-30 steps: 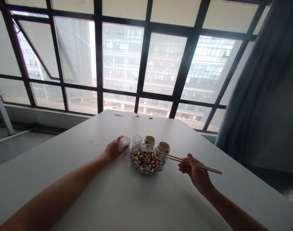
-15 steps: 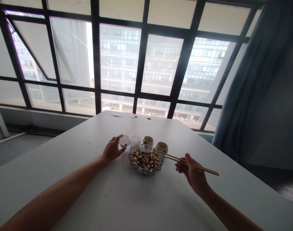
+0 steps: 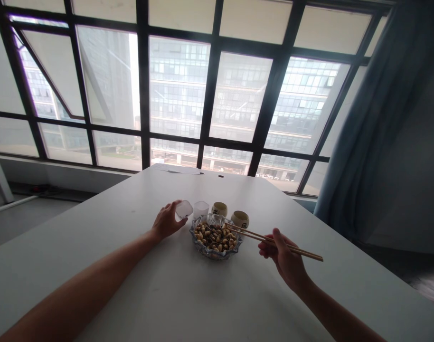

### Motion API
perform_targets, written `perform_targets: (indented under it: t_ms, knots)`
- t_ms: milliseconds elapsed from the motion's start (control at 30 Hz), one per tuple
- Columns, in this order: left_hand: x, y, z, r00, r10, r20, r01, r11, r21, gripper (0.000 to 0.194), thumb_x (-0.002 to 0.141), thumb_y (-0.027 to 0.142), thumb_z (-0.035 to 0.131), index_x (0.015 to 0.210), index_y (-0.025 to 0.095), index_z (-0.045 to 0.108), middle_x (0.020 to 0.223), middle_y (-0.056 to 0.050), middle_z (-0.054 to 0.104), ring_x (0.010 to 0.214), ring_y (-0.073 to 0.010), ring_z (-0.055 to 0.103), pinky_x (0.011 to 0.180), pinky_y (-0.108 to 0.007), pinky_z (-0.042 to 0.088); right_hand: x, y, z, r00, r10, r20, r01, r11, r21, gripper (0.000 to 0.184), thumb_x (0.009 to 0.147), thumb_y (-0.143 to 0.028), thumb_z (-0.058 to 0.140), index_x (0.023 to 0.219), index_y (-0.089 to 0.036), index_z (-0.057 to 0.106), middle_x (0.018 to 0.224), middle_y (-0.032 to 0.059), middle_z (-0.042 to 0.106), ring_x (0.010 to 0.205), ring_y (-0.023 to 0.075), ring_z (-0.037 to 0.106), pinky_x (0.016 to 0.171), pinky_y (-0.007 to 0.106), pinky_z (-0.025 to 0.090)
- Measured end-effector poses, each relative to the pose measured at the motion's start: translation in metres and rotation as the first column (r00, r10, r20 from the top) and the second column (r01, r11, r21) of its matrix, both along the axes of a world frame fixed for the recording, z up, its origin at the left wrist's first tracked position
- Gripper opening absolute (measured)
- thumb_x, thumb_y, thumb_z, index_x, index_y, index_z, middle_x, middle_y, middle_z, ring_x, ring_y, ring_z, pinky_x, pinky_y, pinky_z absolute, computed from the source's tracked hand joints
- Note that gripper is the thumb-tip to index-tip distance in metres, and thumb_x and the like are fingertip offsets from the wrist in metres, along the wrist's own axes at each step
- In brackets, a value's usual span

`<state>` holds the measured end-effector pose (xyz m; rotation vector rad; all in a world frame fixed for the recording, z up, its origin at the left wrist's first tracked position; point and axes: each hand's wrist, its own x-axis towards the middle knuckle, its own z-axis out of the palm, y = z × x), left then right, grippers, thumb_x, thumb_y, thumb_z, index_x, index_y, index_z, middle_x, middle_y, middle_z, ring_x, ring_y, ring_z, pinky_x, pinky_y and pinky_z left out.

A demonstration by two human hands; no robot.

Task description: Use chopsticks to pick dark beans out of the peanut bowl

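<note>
Holding a frosted cup (image 3: 184, 209) tilted, clamped between the thumb and fingers of our left hand (image 3: 165, 221), we clasp wooden chopsticks (image 3: 306, 253) in our right hand (image 3: 286, 260), their tips over nuts (image 3: 212, 237) at the right rear of a scalloped glass bowl (image 3: 217, 255). A second frosted cup (image 3: 201, 209) and two lettered cream teacups (image 3: 240, 220) crowd the bowl's far side on the white table (image 3: 174, 289), the nearer teacup just behind the chopsticks.
</note>
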<state>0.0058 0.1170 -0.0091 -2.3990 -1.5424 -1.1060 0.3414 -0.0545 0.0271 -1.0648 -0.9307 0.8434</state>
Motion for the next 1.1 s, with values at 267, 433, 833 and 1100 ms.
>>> perform_targets:
  t_ms: [267, 433, 833, 1100]
  knots:
    - [0.000, 0.002, 0.001, 0.987, 0.161, -0.008, -0.159, 0.963, -0.217, 0.074, 0.084, 0.057, 0.059, 0.142, 0.018, 0.036, 0.119, -0.016, 0.068, 0.113, -0.0315, 0.064, 0.096, -0.042, 0.045, 0.002, 0.002, -0.003, 1.000, -0.001, -0.006, 0.001, 1.000, -0.006, 0.058, 0.063, -0.070, 0.079, 0.072, -0.014, 0.065, 0.060, 0.0117, 0.070, 0.048, 0.0215, 0.064, 0.045, 0.031, 0.051]
    - [-0.001, 0.001, 0.006, 0.994, 0.102, -0.033, -0.105, 0.989, -0.107, 0.078, 0.082, 0.063, 0.059, 0.142, 0.019, 0.037, 0.139, -0.018, 0.055, 0.125, -0.0342, 0.054, 0.102, -0.046, 0.041, 0.002, 0.002, -0.004, 1.000, -0.001, 0.008, 0.001, 1.000, 0.007, 0.057, 0.065, -0.070, 0.078, 0.072, -0.015, 0.065, 0.060, 0.0110, 0.070, 0.048, 0.0211, 0.064, 0.045, 0.030, 0.051]
    - [0.076, 0.014, 0.068, 0.963, -0.053, -0.263, -0.036, 0.946, -0.321, 0.076, 0.080, 0.061, 0.057, 0.139, 0.014, 0.045, 0.123, -0.021, 0.066, 0.117, -0.0372, 0.059, 0.098, -0.050, 0.040, 0.003, 0.005, -0.005, 0.999, -0.030, 0.017, 0.029, 0.999, 0.036, 0.057, 0.064, -0.070, 0.079, 0.072, -0.015, 0.065, 0.058, 0.0100, 0.069, 0.047, 0.0207, 0.064, 0.044, 0.029, 0.050]
    - [0.086, 0.023, 0.067, 0.964, -0.043, -0.261, -0.035, 0.958, -0.284, 0.077, 0.076, 0.041, 0.066, 0.143, 0.014, 0.039, 0.122, -0.019, 0.067, 0.114, -0.0346, 0.061, 0.098, -0.050, 0.041, 0.006, 0.006, -0.010, 0.999, -0.032, 0.012, 0.031, 0.999, 0.044, 0.059, 0.067, -0.072, 0.076, 0.074, -0.014, 0.064, 0.058, 0.0106, 0.069, 0.045, 0.0198, 0.063, 0.042, 0.028, 0.048]
